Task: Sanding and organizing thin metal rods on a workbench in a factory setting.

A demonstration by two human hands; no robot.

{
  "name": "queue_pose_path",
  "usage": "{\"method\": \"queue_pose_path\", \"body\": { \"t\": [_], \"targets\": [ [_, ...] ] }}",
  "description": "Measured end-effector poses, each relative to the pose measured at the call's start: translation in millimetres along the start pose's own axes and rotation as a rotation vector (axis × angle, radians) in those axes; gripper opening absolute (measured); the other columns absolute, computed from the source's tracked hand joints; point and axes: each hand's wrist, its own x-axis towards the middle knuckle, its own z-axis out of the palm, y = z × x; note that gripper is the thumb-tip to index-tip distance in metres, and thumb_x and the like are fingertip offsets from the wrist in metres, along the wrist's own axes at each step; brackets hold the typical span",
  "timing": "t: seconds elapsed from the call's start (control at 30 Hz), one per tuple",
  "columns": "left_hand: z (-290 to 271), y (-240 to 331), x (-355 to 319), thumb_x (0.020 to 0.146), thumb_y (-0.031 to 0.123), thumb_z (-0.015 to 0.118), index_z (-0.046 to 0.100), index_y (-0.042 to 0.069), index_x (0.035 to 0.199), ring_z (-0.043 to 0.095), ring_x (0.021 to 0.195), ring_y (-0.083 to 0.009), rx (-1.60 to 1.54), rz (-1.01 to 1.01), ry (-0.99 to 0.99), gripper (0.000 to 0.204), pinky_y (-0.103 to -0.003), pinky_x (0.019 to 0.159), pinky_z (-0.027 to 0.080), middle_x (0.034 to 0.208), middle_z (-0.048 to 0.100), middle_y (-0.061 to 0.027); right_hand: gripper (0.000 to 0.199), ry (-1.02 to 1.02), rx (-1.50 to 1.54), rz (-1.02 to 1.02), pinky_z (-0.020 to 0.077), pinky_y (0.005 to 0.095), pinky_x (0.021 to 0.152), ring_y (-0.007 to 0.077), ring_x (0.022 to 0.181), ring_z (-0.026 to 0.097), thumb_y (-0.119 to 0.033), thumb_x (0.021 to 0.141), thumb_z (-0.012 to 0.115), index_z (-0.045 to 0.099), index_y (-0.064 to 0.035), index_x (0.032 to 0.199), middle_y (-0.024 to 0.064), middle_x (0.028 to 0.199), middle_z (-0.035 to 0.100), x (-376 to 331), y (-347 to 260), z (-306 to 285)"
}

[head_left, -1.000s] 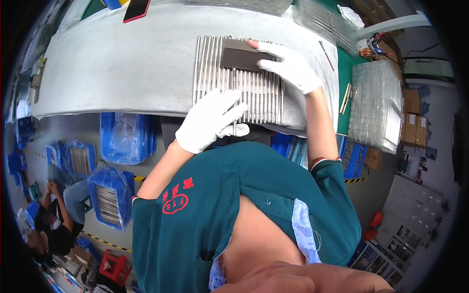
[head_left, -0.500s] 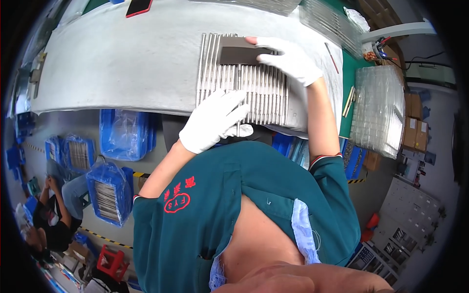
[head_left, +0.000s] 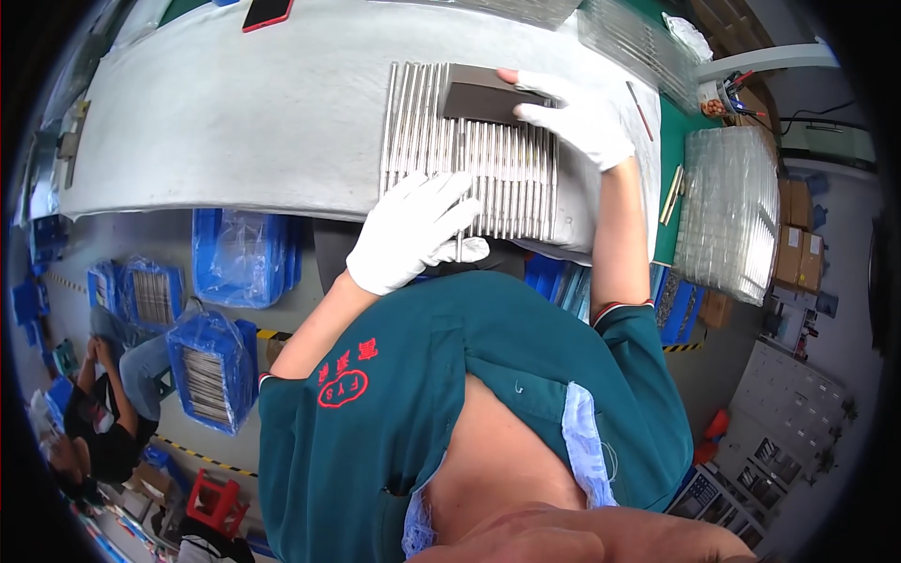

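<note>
A row of slim metal rods (head_left: 511,202) lies side by side on the white-covered table in front of me. My right hand (head_left: 587,117), in a white glove with a bare fingertip showing, grips the right end of a dark brown rectangular block (head_left: 483,96). That block rests across the far part of the rods. My left hand (head_left: 413,230), gloved too, is at the near edge of the row, its fingers closed around one rod (head_left: 460,246). This rod juts toward me past its neighbours and lies over the row.
A red-edged phone (head_left: 267,13) lies at the far left of the table. Clear plastic trays (head_left: 723,211) are stacked at the right, near a pen cup (head_left: 715,98). Blue plastic-lined bins (head_left: 211,371) stand on the floor at left, where another person (head_left: 113,394) sits.
My right hand has slid the dark block to the right across the rods. The left hand stays nearly in place with its rod.
</note>
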Motion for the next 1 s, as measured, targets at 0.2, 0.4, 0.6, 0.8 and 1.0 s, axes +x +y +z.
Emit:
{"method": "queue_pose_path", "body": {
  "t": [0.2, 0.4, 0.6, 0.8, 1.0],
  "targets": [
    [2.2, -4.7, -3.1, 0.074, 0.048, 0.07, 0.066, 0.004, 0.106, 0.06, 0.102, -0.0345, 0.108, 0.049, 0.021, 0.054, -0.042, 0.086, 0.048, 0.116, 0.061, -0.0165, 0.042, 0.001, 0.196, 0.068, 0.0399, 0.0303, 0.107, 0.018, 0.124, 0.054, -0.014, 0.09, 0.065, 0.06, -0.0082, 0.131, 0.0066, 0.133, 0.061, -12.1, 1.0, -8.2],
    [4.9, -3.8, -4.4, 0.075, 0.051, 0.068, 0.066, 0.005, 0.105, 0.059, 0.1, -0.0346, 0.031, -0.018, -0.019, 0.055, -0.042, 0.082, 0.047, 0.115, 0.061, -0.0169, 0.041, 0.001, 0.115, 0.015, 0.0432, 0.0313, 0.104, 0.0191, 0.122, 0.056, -0.018, 0.091, 0.065, 0.061, -0.0088, 0.131, 0.0077, 0.133, 0.061, -11.7, -15.5, 0.9],
    [3.6, -3.5, -4.0, 0.076, 0.053, 0.066, 0.066, 0.006, 0.105, 0.06, 0.106, -0.0311, 0.16, 0.017, 0.001, 0.056, -0.041, 0.088, 0.046, 0.116, 0.062, -0.0148, 0.041, -0.063, 0.225, 0.024, 0.042, 0.0311, 0.106, 0.0209, 0.122, 0.056, -0.019, 0.092, 0.062, 0.06, -0.0136, 0.133, 0.0065, 0.132, 0.062, -5.7, -0.6, -1.1],
    [-0.6, 2.5, -0.8, 0.079, 0.056, 0.063, 0.068, 0.008, 0.107, 0.058, 0.114, -0.0296, 0.128, -0.049, -0.082, 0.056, -0.041, 0.098, 0.042, 0.119, 0.063, -0.0136, 0.041, 0.021, 0.115, -0.081, 0.0411, 0.0302, 0.106, 0.0198, 0.122, 0.056, -0.02, 0.091, 0.064, 0.061, -0.0119, 0.131, 0.0064, 0.132, 0.062, 3.6, -7.4, 17.1],
    [0.5, -0.9, -0.9, 0.079, 0.047, 0.066, 0.063, 0.007, 0.104, 0.057, 0.107, -0.0261, 0.15, 0.01, -0.06, 0.047, -0.041, 0.095, 0.042, 0.117, 0.06, -0.0094, 0.046, 0.101, 0.1, 0.016, 0.0453, 0.0311, 0.101, 0.0178, 0.121, 0.056, -0.017, 0.088, 0.069, 0.06, -0.0103, 0.132, 0.0066, 0.135, 0.06, -45.9, 19.7, -21.6]
  ]
}}
